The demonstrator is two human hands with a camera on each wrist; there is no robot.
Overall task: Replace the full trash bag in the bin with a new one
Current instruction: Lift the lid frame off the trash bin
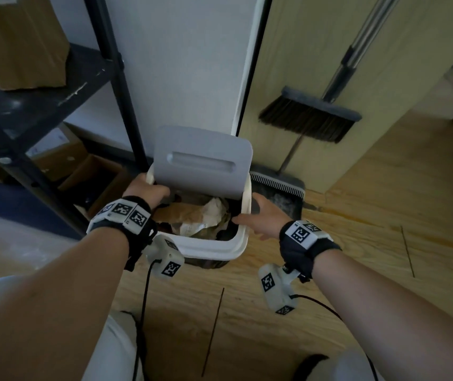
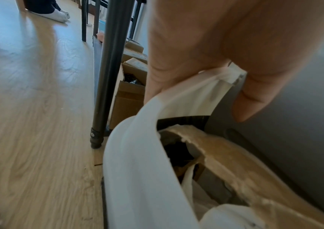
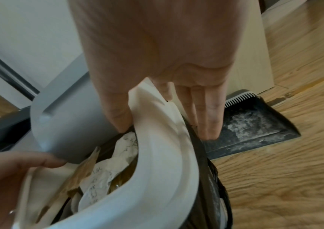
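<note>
Here the left hand [image 1: 148,191] and right hand [image 1: 261,215] each grip opposite sides of the bin's white rim [image 1: 214,247].

A broom [image 1: 312,116] with dark bristles leans against a pale wooden panel [image 1: 371,78], beyond the right hand [image 1: 261,218], its metal handle [image 1: 362,39] slanting upward. A dusty dustpan [image 1: 280,193] sits on the wooden floor [image 1: 357,243] just beside that hand. Past the left hand [image 1: 145,192] stands a black metal shelf [image 1: 54,86] with cardboard boxes [image 1: 19,42] on and under it.
</note>
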